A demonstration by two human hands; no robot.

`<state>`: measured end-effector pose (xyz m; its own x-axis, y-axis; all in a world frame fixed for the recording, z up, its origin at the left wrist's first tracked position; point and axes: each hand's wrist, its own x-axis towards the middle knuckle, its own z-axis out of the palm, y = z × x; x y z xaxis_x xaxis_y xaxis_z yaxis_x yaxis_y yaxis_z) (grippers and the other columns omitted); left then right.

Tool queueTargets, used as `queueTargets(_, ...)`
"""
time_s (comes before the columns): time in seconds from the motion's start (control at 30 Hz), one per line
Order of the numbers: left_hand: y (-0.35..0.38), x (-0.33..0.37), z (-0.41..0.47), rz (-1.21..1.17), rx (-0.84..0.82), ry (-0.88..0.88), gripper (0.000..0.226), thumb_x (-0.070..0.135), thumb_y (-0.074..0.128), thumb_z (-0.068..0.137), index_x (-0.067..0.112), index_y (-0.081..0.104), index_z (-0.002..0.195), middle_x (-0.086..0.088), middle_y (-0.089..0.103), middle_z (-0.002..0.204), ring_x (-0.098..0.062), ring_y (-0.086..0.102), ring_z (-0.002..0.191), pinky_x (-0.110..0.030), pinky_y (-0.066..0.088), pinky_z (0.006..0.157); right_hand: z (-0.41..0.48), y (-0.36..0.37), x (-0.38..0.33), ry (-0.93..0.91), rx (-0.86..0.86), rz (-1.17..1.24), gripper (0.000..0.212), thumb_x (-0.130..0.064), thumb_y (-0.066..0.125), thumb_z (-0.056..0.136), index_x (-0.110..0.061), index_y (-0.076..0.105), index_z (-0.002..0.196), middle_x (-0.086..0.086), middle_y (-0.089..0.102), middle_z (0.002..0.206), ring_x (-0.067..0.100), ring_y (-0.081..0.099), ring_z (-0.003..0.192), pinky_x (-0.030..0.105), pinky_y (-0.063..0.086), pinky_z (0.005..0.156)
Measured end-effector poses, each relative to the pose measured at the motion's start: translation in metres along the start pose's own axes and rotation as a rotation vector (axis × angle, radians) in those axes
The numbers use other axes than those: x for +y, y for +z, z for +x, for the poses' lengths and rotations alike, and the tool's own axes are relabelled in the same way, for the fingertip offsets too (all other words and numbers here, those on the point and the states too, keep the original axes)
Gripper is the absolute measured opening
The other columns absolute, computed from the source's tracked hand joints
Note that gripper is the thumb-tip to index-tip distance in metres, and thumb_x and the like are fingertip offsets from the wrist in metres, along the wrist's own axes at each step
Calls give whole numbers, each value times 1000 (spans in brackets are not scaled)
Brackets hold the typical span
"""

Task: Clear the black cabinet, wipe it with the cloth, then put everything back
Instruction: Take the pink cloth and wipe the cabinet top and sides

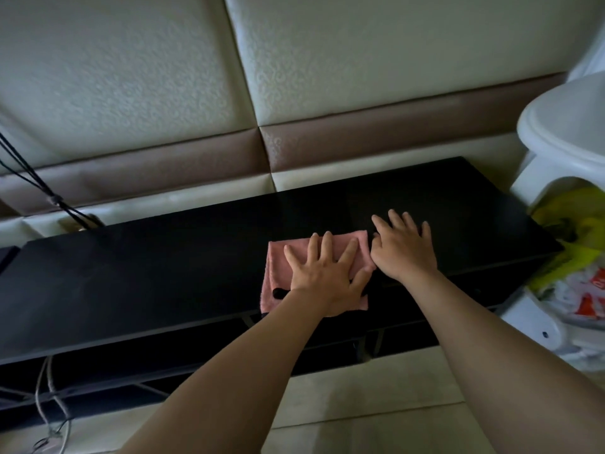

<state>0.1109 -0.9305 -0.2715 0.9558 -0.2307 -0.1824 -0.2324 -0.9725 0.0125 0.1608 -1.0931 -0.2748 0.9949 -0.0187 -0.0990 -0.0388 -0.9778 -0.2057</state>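
The long black cabinet (pixel 147 276) runs across the view against a padded wall, its top bare apart from a folded pink cloth (pixel 278 267) right of centre. My left hand (pixel 324 273) lies flat on the cloth with its fingers spread and straight. Just to the right of the cloth, my right hand (pixel 404 247) rests flat on the bare black top, fingers spread, its thumb side touching the cloth's right edge. Part of the cloth is hidden under my left palm and wrist.
A white plastic stand (pixel 563 136) stands at the cabinet's right end, with yellow and white bags (pixel 579 257) in and below it. Black cords (pixel 36 185) hang at the far left. Cables (pixel 49 404) trail under the cabinet's left side. Pale floor tiles lie in front.
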Motion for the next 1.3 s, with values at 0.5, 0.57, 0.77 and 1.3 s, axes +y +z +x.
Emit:
queueTargets(0.5, -22, -14, 120, -25, 51, -32, 75, 78, 4, 90, 45, -1, 157, -4, -3, 168, -31, -6, 154, -78, -2, 109, 1, 7, 7, -39, 109, 141, 51, -31, 27, 105, -25, 33, 155, 1, 20, 167, 22, 8, 155, 53, 5, 125)
queueTargets(0.57, -24, -16, 135, -26, 62, -27, 75, 78, 4, 89, 45, 0, 157, -4, -1, 168, -31, -5, 154, -77, -2, 109, 2, 8, 5, -28, 120, 147, 50, -33, 28, 105, -25, 34, 154, 0, 22, 166, 21, 9, 155, 53, 4, 125)
queueTargets(0.77, -29, -18, 168, -14, 68, -24, 74, 77, 5, 90, 45, -1, 157, -4, -2, 168, -32, -3, 154, -78, -2, 109, 3, 9, 4, -8, 125, 159, 51, -36, 28, 104, -23, 35, 153, 0, 22, 166, 20, 8, 155, 52, 4, 125)
queueTargets(1.3, -30, -18, 179, -13, 87, -8, 73, 76, 4, 91, 45, -2, 157, -7, -5, 169, -31, -6, 155, -77, 0, 110, 3, 6, 2, 22, 167, 267, 48, -31, 33, 103, -18, 41, 148, 0, 36, 159, 17, 19, 153, 50, 4, 126)
